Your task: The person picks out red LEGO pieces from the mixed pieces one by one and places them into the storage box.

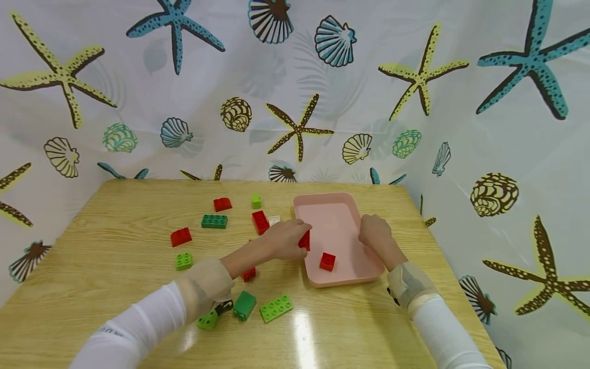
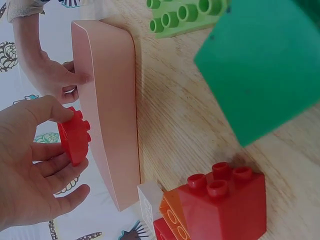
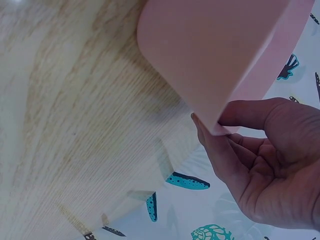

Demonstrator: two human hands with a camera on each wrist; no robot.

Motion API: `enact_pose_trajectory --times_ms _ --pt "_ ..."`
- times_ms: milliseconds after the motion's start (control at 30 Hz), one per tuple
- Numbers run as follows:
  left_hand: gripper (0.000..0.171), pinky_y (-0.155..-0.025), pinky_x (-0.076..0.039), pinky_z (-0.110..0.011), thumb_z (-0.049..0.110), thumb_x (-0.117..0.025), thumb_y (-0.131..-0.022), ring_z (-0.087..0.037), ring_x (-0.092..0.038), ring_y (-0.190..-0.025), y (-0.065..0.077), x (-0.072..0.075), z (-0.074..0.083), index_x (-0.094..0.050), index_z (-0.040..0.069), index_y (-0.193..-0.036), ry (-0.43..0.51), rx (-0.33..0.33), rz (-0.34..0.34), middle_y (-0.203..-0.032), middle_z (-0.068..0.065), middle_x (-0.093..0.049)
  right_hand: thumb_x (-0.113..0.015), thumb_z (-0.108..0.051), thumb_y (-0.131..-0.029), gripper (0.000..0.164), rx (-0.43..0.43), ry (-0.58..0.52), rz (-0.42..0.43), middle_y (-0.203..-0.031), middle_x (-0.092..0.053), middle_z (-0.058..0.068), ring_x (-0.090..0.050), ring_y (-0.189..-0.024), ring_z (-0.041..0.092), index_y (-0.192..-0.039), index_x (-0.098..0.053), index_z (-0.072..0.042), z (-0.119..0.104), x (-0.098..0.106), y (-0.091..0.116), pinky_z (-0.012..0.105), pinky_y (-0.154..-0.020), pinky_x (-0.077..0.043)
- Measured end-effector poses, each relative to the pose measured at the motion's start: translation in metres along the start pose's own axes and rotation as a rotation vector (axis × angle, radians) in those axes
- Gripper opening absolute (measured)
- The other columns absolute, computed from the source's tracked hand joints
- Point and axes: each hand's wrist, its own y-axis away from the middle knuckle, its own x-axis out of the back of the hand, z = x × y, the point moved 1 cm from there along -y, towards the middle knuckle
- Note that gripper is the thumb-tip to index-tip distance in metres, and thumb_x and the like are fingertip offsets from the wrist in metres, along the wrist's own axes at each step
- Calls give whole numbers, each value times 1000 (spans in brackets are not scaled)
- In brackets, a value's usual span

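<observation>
A pink tray stands on the right half of the wooden table. My left hand is over its left rim and pinches a red toy brick with studs between thumb and fingers. Another red brick lies inside the tray near its front. On the right side, my right hand grips the tray's wall. The right wrist view shows the thumb inside the wall and the fingers outside it.
Left of the tray lie several loose bricks, among them a red one, a dark green one and a white one. Nearer the front are a light green brick and a green block. A patterned curtain hangs behind.
</observation>
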Motion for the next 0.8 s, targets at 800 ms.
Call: enact_pose_trajectory --times_ms 800 --pt "49 -96 -48 -35 19 -67 -96 -21 -61 -111 -20 -11 9 -53 5 -141 -27 -26 -12 -132 -9 -61 -62 -2 -89 8 10 7 32 -76 -57 13 -57 -68 24 -91 -61 6 0 -3 0 34 -55 -50"
